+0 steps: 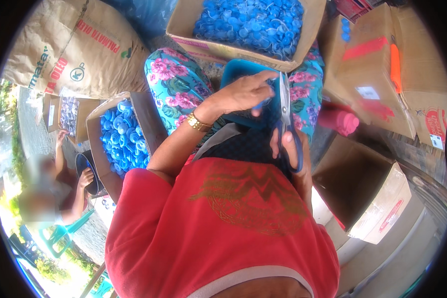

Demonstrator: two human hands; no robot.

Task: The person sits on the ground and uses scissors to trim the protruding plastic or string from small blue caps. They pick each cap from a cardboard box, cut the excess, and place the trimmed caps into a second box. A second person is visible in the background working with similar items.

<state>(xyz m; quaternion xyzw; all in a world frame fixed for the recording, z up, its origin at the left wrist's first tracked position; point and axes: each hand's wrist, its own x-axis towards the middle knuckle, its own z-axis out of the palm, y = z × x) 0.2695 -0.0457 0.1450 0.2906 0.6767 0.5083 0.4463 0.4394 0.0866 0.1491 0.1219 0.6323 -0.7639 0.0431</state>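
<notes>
My right hand grips scissors with dark blue handles, the fingers through the loops. The bright metal blades point away from me and lie close together. Just left of the blades is my left hand, palm down, a gold bracelet on its wrist. Its fingers are bent and slightly blurred around a small blue plastic cap, mostly hidden. Beneath both hands a blue plastic basin sits between my knees. Beyond it, a cardboard box is filled with blue plastic caps, thin whitish strands among them.
Another box of blue caps stands at the left, below a large brown paper sack. At right are an opened box, a pink bottle and a large carton with an orange-handled tool. Another person works at far left.
</notes>
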